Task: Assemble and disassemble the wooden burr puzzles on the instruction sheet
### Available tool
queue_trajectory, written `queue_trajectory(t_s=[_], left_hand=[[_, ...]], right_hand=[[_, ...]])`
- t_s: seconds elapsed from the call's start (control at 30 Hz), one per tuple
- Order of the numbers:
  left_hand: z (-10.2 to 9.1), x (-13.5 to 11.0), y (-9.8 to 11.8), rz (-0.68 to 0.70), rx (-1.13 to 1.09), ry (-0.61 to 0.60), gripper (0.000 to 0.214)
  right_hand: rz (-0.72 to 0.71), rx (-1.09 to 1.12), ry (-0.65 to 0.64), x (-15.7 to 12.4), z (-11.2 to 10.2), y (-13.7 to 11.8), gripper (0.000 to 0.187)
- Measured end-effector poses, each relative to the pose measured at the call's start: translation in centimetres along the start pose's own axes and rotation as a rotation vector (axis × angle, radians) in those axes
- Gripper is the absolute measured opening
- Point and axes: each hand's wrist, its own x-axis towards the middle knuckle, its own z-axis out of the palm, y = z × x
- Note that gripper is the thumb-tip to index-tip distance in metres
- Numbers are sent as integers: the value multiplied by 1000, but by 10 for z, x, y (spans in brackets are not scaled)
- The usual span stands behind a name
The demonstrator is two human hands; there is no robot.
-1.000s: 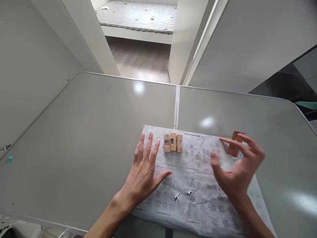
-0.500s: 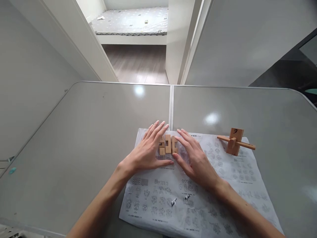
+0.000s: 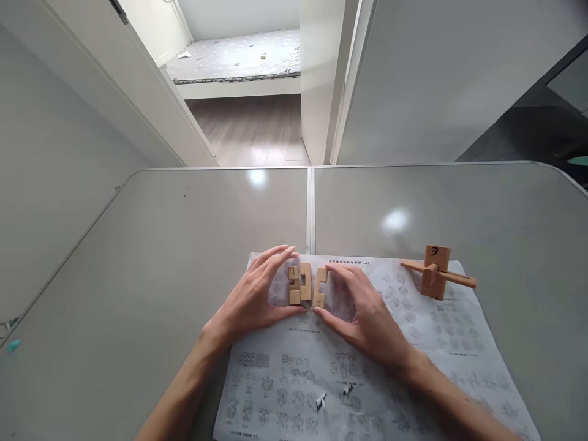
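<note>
Small notched wooden puzzle pieces lie on a printed instruction sheet (image 3: 367, 380). My left hand (image 3: 252, 300) curls round the left pair of pieces (image 3: 299, 285), thumb and fingertips touching them. My right hand (image 3: 362, 312) pinches the right C-shaped piece (image 3: 320, 288) between thumb and fingers, a small gap apart from the left pair. An assembled wooden cross puzzle (image 3: 436, 272) marked with a number stands upright on the sheet to the right, clear of both hands.
The sheet rests on a grey folding table (image 3: 160, 245) with a seam down its middle. Beyond the far edge are white partitions and an opening onto a wood floor and a mattress (image 3: 239, 55). A teal bit (image 3: 13, 345) lies at the left edge.
My right hand came from the cross puzzle to the pieces. Both hands went from flat to curled round them, and the right piece has drawn slightly away from the left pair.
</note>
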Motion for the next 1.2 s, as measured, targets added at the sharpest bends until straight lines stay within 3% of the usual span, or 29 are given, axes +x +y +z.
queue_trajectory(t_s=[0.2,0.4,0.57,0.63,0.7,0.8,1.03,1.2], left_hand=[[-5,0,-1,56,-39,54,60],[2,2,21,-47,-321,89,64],[18,10,35,-63,-235,247,61],[22,12,36,-71,-218,278,62],[24,12,36,-71,-215,260,64],[25,10,36,-93,-214,219,66],[27,8,36,-153,-224,185,68],[28,8,33,-178,-250,188,65]], right_hand=[[48,93,51,1,-3,-2,55],[105,316,43,2,-8,-4,55],[218,437,143,4,-11,0,58],[284,476,162,5,-12,0,47],[362,496,150,5,-13,-1,33],[425,534,100,5,-14,-3,35],[373,595,23,8,-17,2,36],[368,784,-43,10,-15,2,32]])
